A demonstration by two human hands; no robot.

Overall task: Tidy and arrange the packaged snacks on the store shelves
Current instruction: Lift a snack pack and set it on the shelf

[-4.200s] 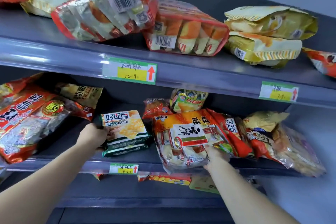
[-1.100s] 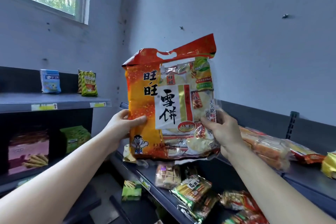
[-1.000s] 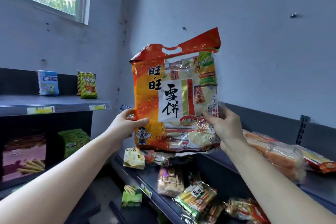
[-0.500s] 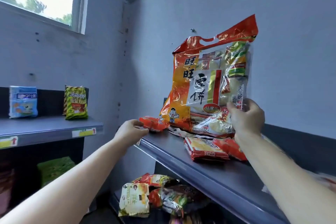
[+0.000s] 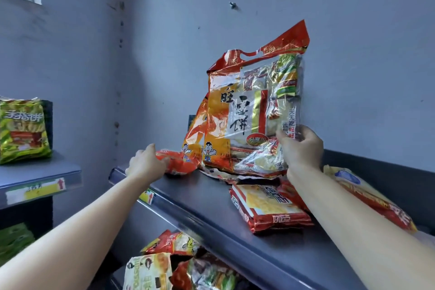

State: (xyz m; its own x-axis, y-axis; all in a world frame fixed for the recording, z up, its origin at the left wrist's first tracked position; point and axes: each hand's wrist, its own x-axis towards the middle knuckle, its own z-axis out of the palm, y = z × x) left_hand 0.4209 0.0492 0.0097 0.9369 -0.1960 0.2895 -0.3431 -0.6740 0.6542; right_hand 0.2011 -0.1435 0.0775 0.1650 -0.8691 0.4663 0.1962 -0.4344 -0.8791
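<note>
The right hand (image 5: 299, 146) pinches the lower right edge of a big orange snack bag (image 5: 244, 113), thumb in front, with the bag upright on the shelf (image 5: 200, 198) against the wall. The left hand's (image 5: 146, 165) curled fingers grip a small orange packet (image 5: 181, 163) lying at the bag's lower left corner.

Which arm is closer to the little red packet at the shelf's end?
Left. The left grip holds the small red packet; the right grip holds the rice cracker bag beside it.
</note>
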